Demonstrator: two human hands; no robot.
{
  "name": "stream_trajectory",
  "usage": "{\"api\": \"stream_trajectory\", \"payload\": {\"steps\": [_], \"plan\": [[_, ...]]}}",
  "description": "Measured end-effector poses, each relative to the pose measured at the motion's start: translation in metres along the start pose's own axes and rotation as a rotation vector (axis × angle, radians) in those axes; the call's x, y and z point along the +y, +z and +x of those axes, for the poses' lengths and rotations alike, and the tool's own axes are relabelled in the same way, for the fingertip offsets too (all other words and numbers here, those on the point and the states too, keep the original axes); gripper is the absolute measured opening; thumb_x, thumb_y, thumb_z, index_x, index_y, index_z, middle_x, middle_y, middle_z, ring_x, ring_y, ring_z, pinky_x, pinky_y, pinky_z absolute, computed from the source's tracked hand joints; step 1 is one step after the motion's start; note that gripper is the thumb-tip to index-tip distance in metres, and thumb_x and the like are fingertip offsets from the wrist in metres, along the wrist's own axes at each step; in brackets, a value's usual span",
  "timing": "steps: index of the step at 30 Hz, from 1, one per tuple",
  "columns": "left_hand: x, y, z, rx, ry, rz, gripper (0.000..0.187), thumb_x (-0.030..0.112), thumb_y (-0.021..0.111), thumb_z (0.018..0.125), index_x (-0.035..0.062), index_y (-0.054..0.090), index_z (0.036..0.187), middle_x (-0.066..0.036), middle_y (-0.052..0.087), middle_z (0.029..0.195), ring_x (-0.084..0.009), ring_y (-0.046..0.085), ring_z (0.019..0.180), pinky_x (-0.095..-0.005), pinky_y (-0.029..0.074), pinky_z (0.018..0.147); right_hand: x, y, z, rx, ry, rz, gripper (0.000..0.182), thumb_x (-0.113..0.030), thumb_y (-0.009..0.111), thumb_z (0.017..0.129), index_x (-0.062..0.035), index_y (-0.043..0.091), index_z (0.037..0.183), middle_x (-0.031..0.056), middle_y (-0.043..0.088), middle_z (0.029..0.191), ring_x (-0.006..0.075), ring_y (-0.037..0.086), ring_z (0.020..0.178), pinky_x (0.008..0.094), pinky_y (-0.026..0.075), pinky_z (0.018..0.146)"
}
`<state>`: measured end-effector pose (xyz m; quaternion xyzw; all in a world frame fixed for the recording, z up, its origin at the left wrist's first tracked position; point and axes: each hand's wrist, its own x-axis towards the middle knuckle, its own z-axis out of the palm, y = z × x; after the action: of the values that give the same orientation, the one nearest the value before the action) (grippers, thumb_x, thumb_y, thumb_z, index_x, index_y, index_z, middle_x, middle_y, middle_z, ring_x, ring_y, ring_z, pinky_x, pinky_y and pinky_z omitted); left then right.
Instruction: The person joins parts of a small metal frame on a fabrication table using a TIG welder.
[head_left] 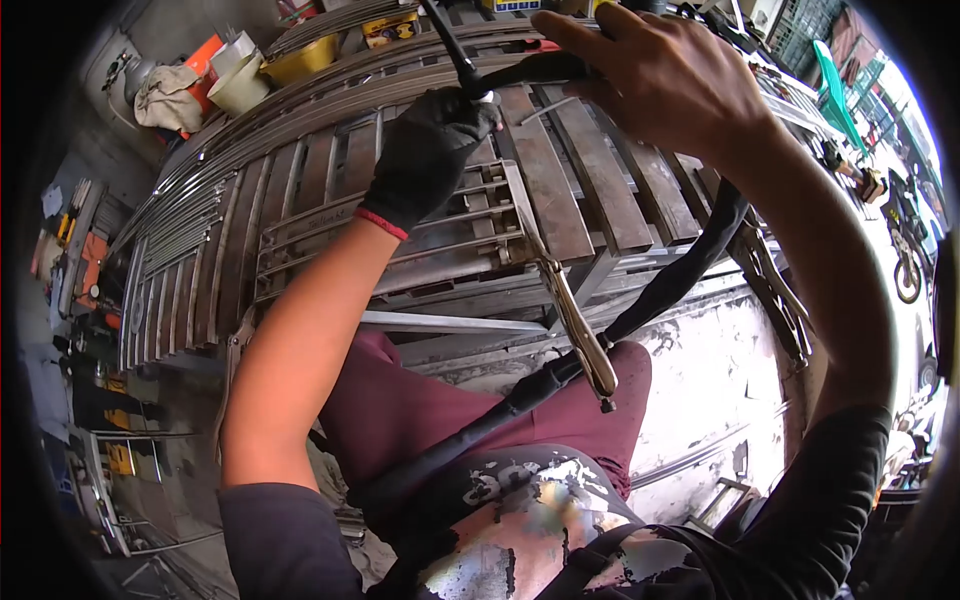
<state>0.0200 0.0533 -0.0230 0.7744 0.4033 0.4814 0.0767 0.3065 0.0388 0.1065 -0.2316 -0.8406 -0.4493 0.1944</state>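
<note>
My left hand, in a black glove with a red cuff, is closed around the head of a black TIG torch, near its pale nozzle. The torch's long back cap points up and away. My bare right hand is at the torch handle, which passes between its thumb and fingers; the far fingers are partly hidden. A black sleeved cable hangs down from the right and crosses my lap. Below my left hand, a metal frame of thin bars lies on the slatted bench.
Locking pliers jut from the bench edge towards my knee; a second clamp hangs further right. Long metal rods lie at the left. A white bucket and a yellow container stand behind. A green chair is at the right.
</note>
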Motion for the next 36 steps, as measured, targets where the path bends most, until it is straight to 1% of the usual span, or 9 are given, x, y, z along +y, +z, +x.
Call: {"api": "stream_trajectory", "payload": {"steps": [4,5,11,15,24,28,29,31,36], "plan": [[0.025,-0.017,0.007,-0.158,-0.136,-0.028,0.020,0.023,0.071,0.108,0.0043,0.077,0.108,-0.009,0.079,0.106,-0.0204,0.074,0.103,-0.0328,0.055,0.096,-0.014,-0.007,-0.006,-0.094,0.139,0.030,0.054,-0.046,0.078,0.102,-0.0264,0.067,0.152,0.0060,0.071,0.106,0.0219,0.079,0.088,0.0345,0.064,0.060],[0.014,-0.013,0.004,-0.136,-0.166,-0.298,0.021,0.023,0.067,0.110,0.0046,0.077,0.107,-0.006,0.079,0.107,-0.0159,0.072,0.108,-0.0317,0.052,0.101,-0.018,-0.001,-0.011,-0.046,0.140,0.010,0.056,-0.046,0.078,0.102,-0.0274,0.066,0.153,0.0057,0.072,0.107,0.0219,0.079,0.088,0.0338,0.063,0.059],[-0.017,-0.004,0.007,-0.336,-0.255,-0.731,0.019,0.016,0.068,0.105,0.0033,0.080,0.112,-0.008,0.080,0.110,-0.0166,0.072,0.108,-0.0338,0.053,0.104,-0.023,0.005,-0.031,-0.101,0.201,0.087,0.062,-0.045,0.082,0.099,-0.0280,0.063,0.155,0.0067,0.074,0.114,0.0230,0.080,0.090,0.0353,0.064,0.064],[-0.037,-0.012,0.005,-0.350,-0.230,-0.419,0.021,0.009,0.068,0.102,0.0001,0.083,0.114,-0.010,0.083,0.116,-0.0200,0.074,0.112,-0.0337,0.053,0.107,-0.027,-0.002,-0.031,-0.181,0.333,0.204,0.063,-0.039,0.084,0.098,-0.0255,0.062,0.155,0.0081,0.077,0.124,0.0268,0.081,0.095,0.0410,0.065,0.073],[-0.024,-0.008,0.004,-0.308,-0.273,-0.536,0.026,0.004,0.063,0.102,0.0005,0.078,0.122,-0.007,0.078,0.114,-0.0180,0.071,0.114,-0.0312,0.052,0.106,-0.012,0.023,-0.040,-0.167,0.423,0.400,0.052,-0.030,0.080,0.103,-0.0120,0.061,0.148,0.0188,0.077,0.120,0.0340,0.081,0.095,0.0449,0.064,0.079],[0.001,-0.015,0.002,-0.219,-0.581,-0.514,0.021,0.006,0.068,0.097,0.0009,0.074,0.116,-0.006,0.072,0.113,-0.0134,0.069,0.107,-0.0294,0.056,0.096,-0.004,0.027,-0.041,-0.191,0.578,0.560,0.054,-0.027,0.083,0.101,-0.0095,0.061,0.147,0.0193,0.077,0.120,0.0364,0.080,0.098,0.0462,0.063,0.081],[-0.007,-0.014,-0.007,-0.253,-0.642,-0.871,0.016,0.002,0.069,0.097,-0.0004,0.073,0.113,-0.005,0.069,0.110,-0.0113,0.068,0.101,-0.0268,0.057,0.087,-0.003,0.030,-0.042,-0.198,0.647,0.628,0.053,-0.020,0.082,0.100,-0.0075,0.061,0.147,0.0199,0.077,0.119,0.0360,0.080,0.101,0.0457,0.062,0.083],[-0.003,-0.016,-0.005,-0.404,-0.367,-0.380,0.015,0.002,0.069,0.098,-0.0014,0.072,0.113,-0.005,0.069,0.115,-0.0118,0.068,0.101,-0.0274,0.057,0.088,-0.007,0.036,-0.047,-0.192,0.754,0.690,0.053,-0.016,0.083,0.100,-0.0070,0.061,0.147,0.0205,0.076,0.119,0.0353,0.079,0.101,0.0446,0.062,0.085],[0.003,-0.022,-0.003,-0.462,-0.340,-0.191,0.011,-0.001,0.070,0.098,-0.0017,0.074,0.107,-0.011,0.070,0.130,-0.0160,0.071,0.108,-0.0315,0.058,0.094,-0.012,0.044,-0.060,-0.161,0.888,0.764,0.056,-0.012,0.084,0.097,-0.0051,0.061,0.148,0.0197,0.077,0.115,0.0346,0.078,0.097,0.0425,0.061,0.088]]}}
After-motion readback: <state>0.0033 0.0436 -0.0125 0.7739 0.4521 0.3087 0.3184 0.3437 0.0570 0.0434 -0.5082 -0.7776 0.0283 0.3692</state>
